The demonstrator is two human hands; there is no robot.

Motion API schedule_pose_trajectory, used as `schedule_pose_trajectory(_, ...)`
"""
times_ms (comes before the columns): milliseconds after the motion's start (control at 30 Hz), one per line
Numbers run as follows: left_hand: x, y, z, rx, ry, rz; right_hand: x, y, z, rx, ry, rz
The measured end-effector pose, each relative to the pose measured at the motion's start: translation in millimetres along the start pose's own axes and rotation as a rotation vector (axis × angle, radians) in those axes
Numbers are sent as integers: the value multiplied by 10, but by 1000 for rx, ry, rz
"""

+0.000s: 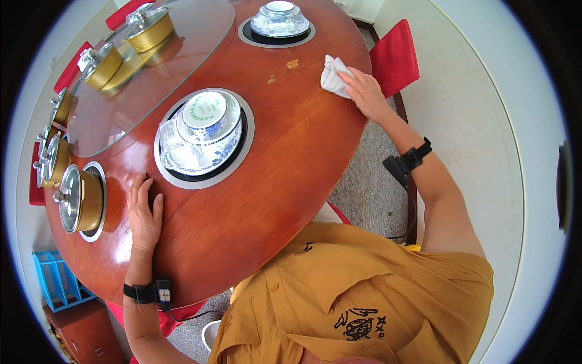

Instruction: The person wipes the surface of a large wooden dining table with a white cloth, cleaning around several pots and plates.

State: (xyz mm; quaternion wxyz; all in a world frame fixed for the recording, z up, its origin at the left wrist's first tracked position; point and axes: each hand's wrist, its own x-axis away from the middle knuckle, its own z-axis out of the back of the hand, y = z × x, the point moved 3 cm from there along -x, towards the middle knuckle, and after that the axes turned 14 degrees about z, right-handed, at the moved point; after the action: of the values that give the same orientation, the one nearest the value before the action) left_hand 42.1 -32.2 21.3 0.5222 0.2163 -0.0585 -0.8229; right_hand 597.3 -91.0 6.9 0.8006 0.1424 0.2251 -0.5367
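My right hand (366, 94) is closed over a folded white cloth (332, 76), pressed on the round reddish-brown wooden table (267, 176) near its right edge. Flat on the wood at the left lies my left hand (145, 212), its fingers stretched out and nothing in it. Between my hands, a place setting has an upturned blue-and-white bowl (206, 112) on a patterned plate (221, 148), with clear wrapping or a clear cup beside the bowl. Left of my left hand stands a gold pot with a glass lid (91, 197).
A glass turntable (176, 67) fills the table's far left, bearing gold lidded pots (148, 36). A second place setting (280, 23) sits at the far edge. Red chairs (394, 57) stand around. Worn patches (293, 64) mark the wood near the cloth. A blue rack (60, 282) tops a cabinet.
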Motion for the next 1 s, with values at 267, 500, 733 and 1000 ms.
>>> schedule_pose_trajectory(267, -1, 46, 24, -2, 13, -32, 107, -1157, 292, -130, -85, 79)
schedule_pose_trajectory(500, 14, 2, -6, 0, 32, -22, 63, -2343, 340, -377, -291, 378)
schedule_pose_trajectory(733, -15, -56, -24, -21, 38, -58, -281, -3077, 113, -692, -271, 634)
schedule_pose_trajectory(1000, 128, 735, 347, -35, 9, -374, -551, -2342, 386, -801, 167, 490)
